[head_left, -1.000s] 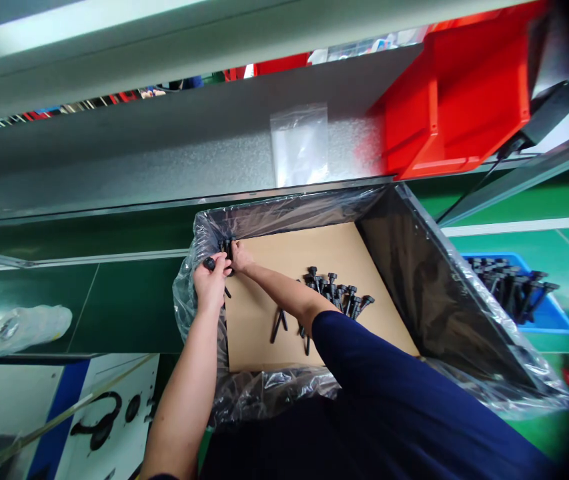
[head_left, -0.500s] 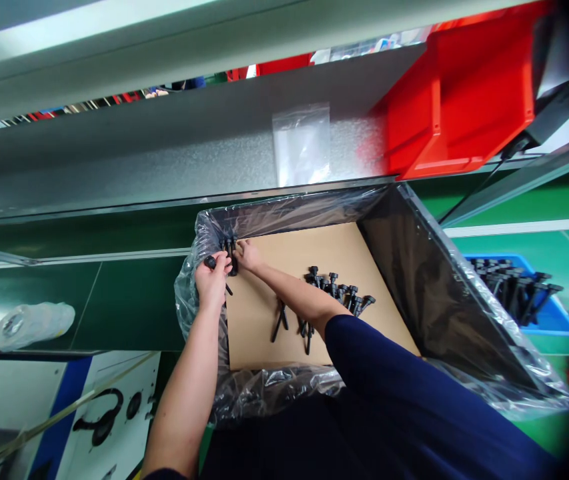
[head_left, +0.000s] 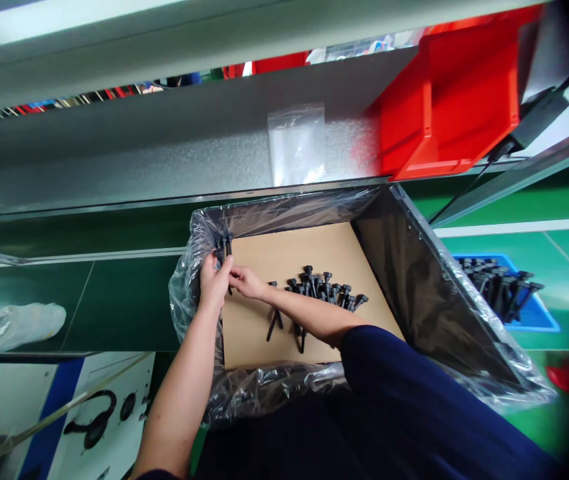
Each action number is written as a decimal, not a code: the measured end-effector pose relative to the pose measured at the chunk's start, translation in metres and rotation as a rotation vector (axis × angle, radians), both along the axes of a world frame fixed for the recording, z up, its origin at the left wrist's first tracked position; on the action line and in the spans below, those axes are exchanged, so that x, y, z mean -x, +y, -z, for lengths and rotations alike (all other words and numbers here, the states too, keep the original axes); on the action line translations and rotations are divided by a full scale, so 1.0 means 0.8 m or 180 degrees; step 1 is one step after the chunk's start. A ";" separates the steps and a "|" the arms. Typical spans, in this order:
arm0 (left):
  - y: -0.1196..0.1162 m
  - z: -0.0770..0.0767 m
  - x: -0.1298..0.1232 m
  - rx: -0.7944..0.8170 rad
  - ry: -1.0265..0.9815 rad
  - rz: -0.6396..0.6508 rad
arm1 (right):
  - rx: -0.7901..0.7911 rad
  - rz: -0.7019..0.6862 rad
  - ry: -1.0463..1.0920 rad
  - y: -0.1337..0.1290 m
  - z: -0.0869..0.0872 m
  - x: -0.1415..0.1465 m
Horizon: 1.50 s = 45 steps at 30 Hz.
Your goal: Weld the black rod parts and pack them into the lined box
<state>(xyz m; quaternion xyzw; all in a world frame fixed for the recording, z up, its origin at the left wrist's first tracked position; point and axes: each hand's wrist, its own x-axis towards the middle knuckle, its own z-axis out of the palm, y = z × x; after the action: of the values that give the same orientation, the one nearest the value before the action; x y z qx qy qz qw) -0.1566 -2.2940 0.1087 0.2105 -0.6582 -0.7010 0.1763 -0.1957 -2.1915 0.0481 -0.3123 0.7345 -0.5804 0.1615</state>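
Note:
My left hand (head_left: pixel 214 283) is closed around a black rod-shaped part (head_left: pixel 229 290) at the left side of the lined box. Most of this part is hidden by the fingers; a short dark end shows between my hands. The fingers of my right hand (head_left: pixel 247 283) are drawn together at that part, by my left thumb. Just beyond my left hand, several similar black parts (head_left: pixel 227 244) stand side by side in the box's far left corner. A loose pile of black parts with wide heads (head_left: pixel 327 285) lies to the right, partly behind my right forearm.
The box (head_left: pixel 444 293) has a clear plastic liner and a cardboard sheet (head_left: pixel 251 343) on its bottom. Right of it is a blue tray (head_left: pixel 539 320) of black parts. A red bin (head_left: pixel 469 100) and a clear bag (head_left: pixel 297 147) sit on the metal shelf (head_left: pixel 164 160) beyond.
My right hand has come back toward me from the corner parts, to my left hand. The part in my left hand has turned, and its head is hidden. The view has shifted slightly.

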 end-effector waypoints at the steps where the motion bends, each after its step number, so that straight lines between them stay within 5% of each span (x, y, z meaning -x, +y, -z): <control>1: -0.001 -0.001 0.000 -0.0036 -0.0032 -0.0072 | -0.0340 0.0208 -0.0190 0.001 0.008 0.009; 5: -0.003 -0.006 -0.001 -0.0188 -0.0110 -0.0178 | -0.1591 0.1018 -0.0515 0.006 0.036 0.057; 11: -0.004 -0.012 -0.002 -0.0288 -0.0118 -0.0197 | -0.2070 0.1250 -0.0370 -0.004 0.048 0.096; 19: -0.004 -0.016 -0.001 -0.0469 -0.0125 -0.0358 | -0.2086 0.0915 0.0898 0.016 0.036 0.098; 26: -0.004 -0.013 0.000 -0.0459 -0.0125 -0.0338 | -0.2587 -0.0499 0.1964 0.031 0.049 0.133; 45: -0.003 -0.016 0.000 -0.0433 -0.0125 -0.0256 | -0.2997 0.0138 0.1745 -0.009 0.044 0.130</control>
<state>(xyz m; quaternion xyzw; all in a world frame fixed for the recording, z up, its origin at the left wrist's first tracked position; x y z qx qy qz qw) -0.1565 -2.2964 0.1215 0.2619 -0.6035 -0.7321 0.1766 -0.2997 -2.1985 0.0127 -0.3309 0.9365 -0.0893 0.0745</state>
